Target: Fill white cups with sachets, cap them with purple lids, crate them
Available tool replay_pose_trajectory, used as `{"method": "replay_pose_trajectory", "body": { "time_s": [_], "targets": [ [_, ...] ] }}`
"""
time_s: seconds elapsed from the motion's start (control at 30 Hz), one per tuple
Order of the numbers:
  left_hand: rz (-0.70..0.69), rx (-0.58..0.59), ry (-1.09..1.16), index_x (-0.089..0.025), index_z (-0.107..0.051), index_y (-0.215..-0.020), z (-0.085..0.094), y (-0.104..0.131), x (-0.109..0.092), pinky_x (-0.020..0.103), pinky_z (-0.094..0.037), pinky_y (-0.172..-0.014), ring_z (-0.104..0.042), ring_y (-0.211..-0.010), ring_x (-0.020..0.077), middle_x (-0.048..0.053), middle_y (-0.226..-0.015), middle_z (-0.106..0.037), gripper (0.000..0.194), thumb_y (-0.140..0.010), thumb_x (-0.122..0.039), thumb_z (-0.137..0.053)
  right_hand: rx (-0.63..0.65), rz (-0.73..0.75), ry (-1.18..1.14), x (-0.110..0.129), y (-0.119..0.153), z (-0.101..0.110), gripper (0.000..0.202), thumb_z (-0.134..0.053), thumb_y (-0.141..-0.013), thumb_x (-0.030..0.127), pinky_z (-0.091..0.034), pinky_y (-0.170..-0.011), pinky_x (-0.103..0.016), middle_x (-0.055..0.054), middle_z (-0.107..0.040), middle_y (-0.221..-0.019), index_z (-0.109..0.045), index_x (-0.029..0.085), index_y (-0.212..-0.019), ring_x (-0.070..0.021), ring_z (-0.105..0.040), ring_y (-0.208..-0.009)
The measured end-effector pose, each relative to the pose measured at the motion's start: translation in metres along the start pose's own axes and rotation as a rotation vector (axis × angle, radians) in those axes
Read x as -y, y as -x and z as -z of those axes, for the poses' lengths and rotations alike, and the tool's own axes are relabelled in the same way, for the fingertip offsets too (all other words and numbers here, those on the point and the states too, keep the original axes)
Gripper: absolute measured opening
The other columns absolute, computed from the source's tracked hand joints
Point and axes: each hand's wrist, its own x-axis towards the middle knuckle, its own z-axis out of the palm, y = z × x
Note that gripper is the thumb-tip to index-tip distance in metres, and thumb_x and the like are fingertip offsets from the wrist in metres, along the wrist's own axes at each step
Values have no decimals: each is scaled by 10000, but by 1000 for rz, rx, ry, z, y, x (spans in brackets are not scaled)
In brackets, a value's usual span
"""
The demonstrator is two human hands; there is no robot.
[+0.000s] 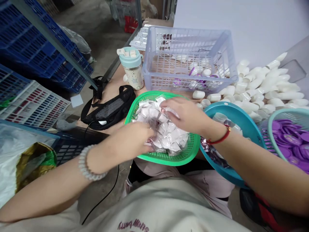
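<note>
A green plastic basket [193, 151] holds a heap of small clear packets with white contents [166, 133]. My left hand [135, 138] reaches over its left rim into the packets; the fingers are bent, blurred and partly hidden. From the right, my right hand [184, 114] reaches across the far side of the heap, its fingertips among the packets and smeared by motion. Whether either hand grips a packet I cannot make out. Under my right forearm stands a blue round tub [251, 124] with clear cups and dark shiny wrappers inside.
Behind the basket stands a pale lilac crate [188, 32] holding white and purple pieces. White tapered cups [272, 79] lie piled at the right, beside a basket of purple discs [289, 138]. A tumbler [132, 69] and a black mesh bag [111, 109] are at the left.
</note>
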Motion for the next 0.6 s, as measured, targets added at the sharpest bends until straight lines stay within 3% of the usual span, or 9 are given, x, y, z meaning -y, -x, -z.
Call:
{"method": "replay_pose_trajectory", "body": {
  "time_s": [0.07,0.13,0.2,0.27,0.47,0.6],
  "targets": [
    [23,96,10,-148,-780,-1068,-12,-5,-10,453,-605,-848,-753,-938,334,128,-989,-787,242,-883,-304,-785,117,20,33,3,-8,-6,406,-423,-1026,120,-490,-978,-401,-167,-717,-1285,-611,146,-1385,-305,-675,-1157],
    [53,117,-39,-121,-778,-1007,-19,-9,-17,450,-608,-793,-763,-911,350,152,-966,-789,188,-870,-250,-782,192,-75,113,2,-15,-9,425,-419,-992,68,-494,-873,-386,-184,-739,-1205,-630,128,-1356,-310,-710,-1057],
    [32,122,-69,-128,-779,-928,-20,-13,-22,433,-600,-741,-768,-857,336,150,-930,-788,70,-885,-155,-731,244,-142,153,-3,-18,-9,402,-462,-969,70,-487,-840,-376,-179,-757,-1146,-668,129,-1309,-313,-722,-1026],
    [-25,135,-80,-137,-776,-863,-16,-15,-25,415,-584,-691,-764,-785,313,134,-858,-782,164,-903,-49,-643,289,-135,137,-8,-18,-7,349,-545,-952,115,-487,-862,-373,-165,-769,-1128,-709,141,-1259,-316,-719,-1053],
    [-210,134,-69,-164,-739,-733,-17,-20,-20,369,-538,-627,-729,-669,265,78,-679,-732,309,-874,55,-573,242,-67,48,-9,-21,-16,275,-584,-994,216,-485,-898,-367,-148,-694,-1325,-728,189,-1227,-298,-690,-1133],
    [-200,83,-24,-171,-733,-790,-14,-12,-3,340,-532,-610,-726,-665,248,72,-702,-739,234,-906,-23,-594,267,-72,-72,0,-22,-17,288,-514,-1037,227,-486,-923,-345,-114,-760,-1210,-733,188,-1220,-261,-699,-1117]
  ]
}}
